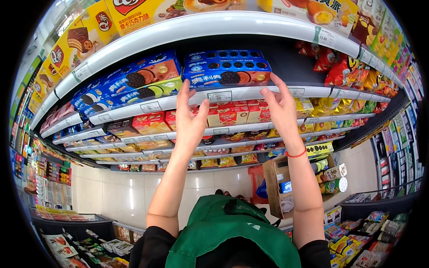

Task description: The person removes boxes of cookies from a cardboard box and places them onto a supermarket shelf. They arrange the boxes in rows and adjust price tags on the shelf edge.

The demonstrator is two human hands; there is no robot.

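A blue Oreo cookie box [231, 74] lies along the front of the shelf, and another blue Oreo box [231, 54] shows behind it. My left hand [191, 115] is raised at the box's left end with fingers apart. Opposite it, my right hand [281, 105] has its index fingertip by the box's right end and the thumb lower down. Whether the fingertips touch the box I cannot tell. More Oreo boxes [134, 82] stand in a row to the left, with a green-fronted box [152, 90] at their right front.
Red bags of snacks [347, 72] sit to the right on this shelf. An upper shelf rail [214, 20] juts out above my hands. On the lower right, an open cardboard carton [276, 187] holds packs and canisters, beside a red plastic stool [256, 184]. Tiled floor [130, 187] shows below.
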